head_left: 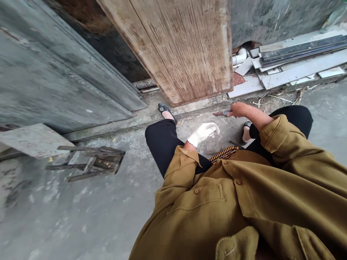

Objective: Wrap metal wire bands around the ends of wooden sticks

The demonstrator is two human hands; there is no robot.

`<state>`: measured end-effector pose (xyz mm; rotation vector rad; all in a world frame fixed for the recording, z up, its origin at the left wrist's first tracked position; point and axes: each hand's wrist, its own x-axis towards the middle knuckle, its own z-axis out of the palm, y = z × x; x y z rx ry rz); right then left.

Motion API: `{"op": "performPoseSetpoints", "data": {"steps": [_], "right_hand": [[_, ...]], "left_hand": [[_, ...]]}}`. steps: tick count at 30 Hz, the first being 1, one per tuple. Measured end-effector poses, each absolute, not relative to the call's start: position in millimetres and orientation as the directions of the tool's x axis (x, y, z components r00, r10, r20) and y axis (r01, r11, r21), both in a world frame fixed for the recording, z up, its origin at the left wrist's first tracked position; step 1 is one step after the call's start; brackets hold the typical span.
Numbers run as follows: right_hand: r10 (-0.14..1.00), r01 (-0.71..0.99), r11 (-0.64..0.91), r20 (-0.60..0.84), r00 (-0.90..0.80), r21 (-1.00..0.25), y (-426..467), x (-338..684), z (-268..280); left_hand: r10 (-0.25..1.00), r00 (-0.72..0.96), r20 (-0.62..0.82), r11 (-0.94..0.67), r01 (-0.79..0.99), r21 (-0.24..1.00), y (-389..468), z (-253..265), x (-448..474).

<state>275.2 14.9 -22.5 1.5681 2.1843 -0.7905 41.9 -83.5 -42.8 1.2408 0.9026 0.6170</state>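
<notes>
My left hand (pixel 204 133) wears a white glove and hovers between my knees. Its fingers curve loosely, thumb apart, with nothing visible in them. My right hand (pixel 239 109) is bare and closed in a fist just before the wooden panel's foot. From it a short thin tool (pixel 225 113) points left, with a grey wrapped part and a reddish-brown tip; its exact kind is unclear. The old wooden panel (pixel 187 50) of vertical boards stands upright on the concrete ledge (pixel 200 104). A dark thin bar (pixel 234 143) lies by my right foot.
To the left, a wooden stool (pixel 92 162) lies on its side near a flat board (pixel 34 141). A large grey panel (pixel 59 76) leans beyond it. At the right, white tile strips (pixel 303 74) are stacked along the wall beside a white pipe (pixel 240 57).
</notes>
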Motion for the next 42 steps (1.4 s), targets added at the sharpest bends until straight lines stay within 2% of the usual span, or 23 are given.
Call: {"op": "performPoseSetpoints", "data": {"steps": [2, 4, 6, 7, 8, 9, 11, 13, 16, 18, 20, 23, 26, 28, 29, 31, 33, 35, 36, 37, 38, 40, 42], "right_hand": [[0.492, 0.899, 0.315, -0.758, -0.428, -0.303, 7, 272, -26], [0.149, 0.833, 0.277, -0.835, -0.530, -0.479, -2, 271, -26], [-0.089, 0.730, 0.134, -0.742, -0.664, -0.670, -9, 272, -20], [-0.111, 0.655, 0.051, -0.656, -0.747, -0.754, -11, 273, -15], [-0.065, 0.556, -0.029, -0.554, -0.830, -0.831, -12, 275, -8], [0.045, 0.440, -0.095, -0.446, -0.894, -0.893, -12, 277, -2], [0.381, 0.198, -0.160, -0.245, -0.891, -0.967, -9, 280, 10], [0.685, -0.005, -0.157, -0.105, -0.721, -0.988, -3, 282, 15], [0.908, -0.127, -0.125, -0.062, -0.415, -0.984, 10, 282, 8], [0.957, -0.037, -0.133, -0.119, -0.265, -0.990, 17, 283, -5], [0.962, 0.210, -0.175, -0.212, -0.169, -0.962, 22, 284, -17], [0.929, 0.654, -0.181, -0.346, -0.132, -0.735, 25, 284, -27], [0.872, 0.845, -0.062, -0.440, -0.213, -0.532, 23, 281, -25], [0.755, 0.863, 0.035, -0.552, -0.353, -0.504, 18, 278, -22], [0.640, 0.850, 0.075, -0.628, -0.442, -0.522, 13, 275, -22], [0.310, 0.790, 0.104, -0.735, -0.603, -0.604, 1, 269, -21], [0.010, 0.720, 0.076, -0.721, -0.693, -0.690, -11, 263, -19], [-0.107, 0.616, 0.023, -0.615, -0.781, -0.787, -19, 261, -12], [-0.064, 0.537, -0.014, -0.535, -0.843, -0.844, -21, 262, -8], [0.044, 0.445, -0.050, -0.447, -0.894, -0.894, -20, 264, -3], [0.229, 0.341, -0.072, -0.348, -0.909, -0.937, -17, 267, 2], [0.625, 0.234, -0.055, -0.216, -0.750, -0.971, -7, 276, 8], [0.853, 0.348, -0.030, -0.206, -0.480, -0.937, 5, 283, 6]], "left_hand": [[0.810, 0.548, -0.208, 0.214, 0.055, 0.975, -80, -44, 37], [0.835, 0.526, -0.162, 0.172, 0.030, 0.985, -76, -46, 32], [0.874, 0.470, -0.127, 0.132, 0.021, 0.991, -74, -49, 30], [0.888, 0.444, -0.120, 0.120, 0.028, 0.992, -73, -50, 30], [0.899, 0.421, -0.117, 0.114, 0.033, 0.993, -72, -52, 30], [0.903, 0.413, -0.120, 0.117, 0.033, 0.993, -72, -54, 31], [0.884, 0.448, -0.130, 0.132, 0.027, 0.991, -73, -58, 34], [0.849, 0.512, -0.130, 0.140, 0.018, 0.990, -75, -62, 38], [0.805, 0.578, -0.134, 0.146, 0.027, 0.989, -78, -64, 41], [0.773, 0.618, -0.144, 0.166, 0.022, 0.986, -78, -62, 40], [0.741, 0.653, -0.156, 0.192, 0.016, 0.981, -79, -58, 38], [0.737, 0.653, -0.176, 0.215, 0.021, 0.976, -78, -51, 29], [0.805, 0.575, -0.145, 0.191, -0.020, 0.981, -76, -45, 16], [0.864, 0.495, -0.097, 0.155, -0.077, 0.985, -75, -43, 8], [0.886, 0.456, -0.083, 0.140, -0.094, 0.986, -74, -43, 5], [0.912, 0.402, -0.083, 0.132, -0.096, 0.987, -73, -44, 2], [0.917, 0.386, -0.099, 0.138, -0.074, 0.988, -71, -48, 5], [0.924, 0.368, -0.106, 0.129, -0.037, 0.991, -70, -54, 11], [0.928, 0.355, -0.114, 0.126, -0.012, 0.992, -70, -58, 15], [0.925, 0.357, -0.133, 0.134, 0.021, 0.991, -70, -62, 18], [0.911, 0.380, -0.159, 0.150, 0.052, 0.987, -70, -65, 22], [0.855, 0.478, -0.200, 0.179, 0.089, 0.980, -72, -68, 28], [0.787, 0.582, -0.204, 0.186, 0.092, 0.978, -75, -65, 32]]}}
